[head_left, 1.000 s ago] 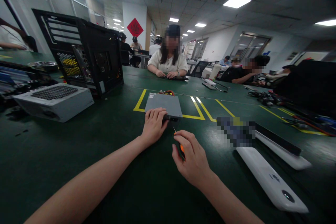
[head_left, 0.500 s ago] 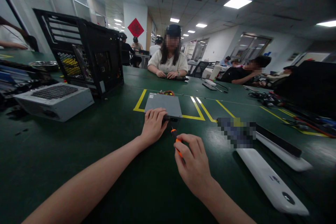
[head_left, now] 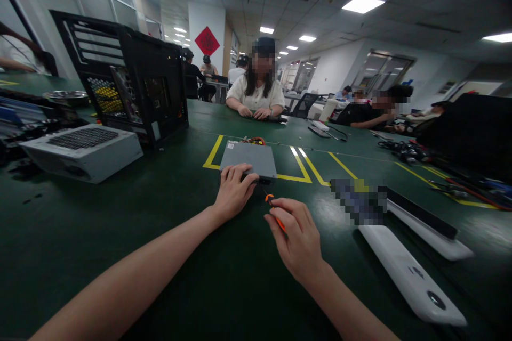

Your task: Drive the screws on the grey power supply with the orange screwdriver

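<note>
A grey power supply unit (head_left: 253,159) lies flat on the green table, coloured wires bunched at its far side. My left hand (head_left: 235,192) is closed over its near left edge, fingers on top and thumb by the front face. In my right hand (head_left: 295,232) is a screwdriver (head_left: 282,222) with an orange and black handle, pinched between thumb and fingers. Its thin shaft slants up and left to the unit's near face, close to my left thumb. Whether the tip touches a screw is too small to tell.
On the left stand a black computer case (head_left: 136,80) and a second power supply (head_left: 86,150). A metal bowl (head_left: 67,97) sits behind. To the right lie two white elongated devices (head_left: 416,272). Yellow tape (head_left: 294,178) marks the table. A person (head_left: 256,88) sits opposite.
My right hand has shifted slightly right, and the screwdriver now slants more to the left. My left thumb has moved up a little along the unit's edge. The power supply stays in place.
</note>
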### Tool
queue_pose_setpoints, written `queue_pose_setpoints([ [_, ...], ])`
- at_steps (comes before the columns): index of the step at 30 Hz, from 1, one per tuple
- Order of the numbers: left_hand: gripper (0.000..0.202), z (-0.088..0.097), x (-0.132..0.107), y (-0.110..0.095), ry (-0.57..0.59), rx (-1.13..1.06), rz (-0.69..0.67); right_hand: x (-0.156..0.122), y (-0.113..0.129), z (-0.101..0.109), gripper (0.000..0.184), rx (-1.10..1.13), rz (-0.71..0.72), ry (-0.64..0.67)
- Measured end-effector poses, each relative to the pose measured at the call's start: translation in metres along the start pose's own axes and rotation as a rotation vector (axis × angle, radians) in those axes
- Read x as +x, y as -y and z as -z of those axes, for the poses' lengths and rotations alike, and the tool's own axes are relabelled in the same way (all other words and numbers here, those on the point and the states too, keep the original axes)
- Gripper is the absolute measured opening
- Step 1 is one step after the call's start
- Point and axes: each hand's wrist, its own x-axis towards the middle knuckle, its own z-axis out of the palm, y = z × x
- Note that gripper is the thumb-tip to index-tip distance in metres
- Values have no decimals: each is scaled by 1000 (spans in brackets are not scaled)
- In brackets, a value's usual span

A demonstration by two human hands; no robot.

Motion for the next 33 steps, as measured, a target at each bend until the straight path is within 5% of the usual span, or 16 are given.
queue_pose_setpoints([
  [5,17,0,0,0,9,5,-1,-2,-1,-3,34,112,59,69],
  [33,23,-1,3,-2,-24,-62,70,2,-1,1,36,84,-99,-7],
])
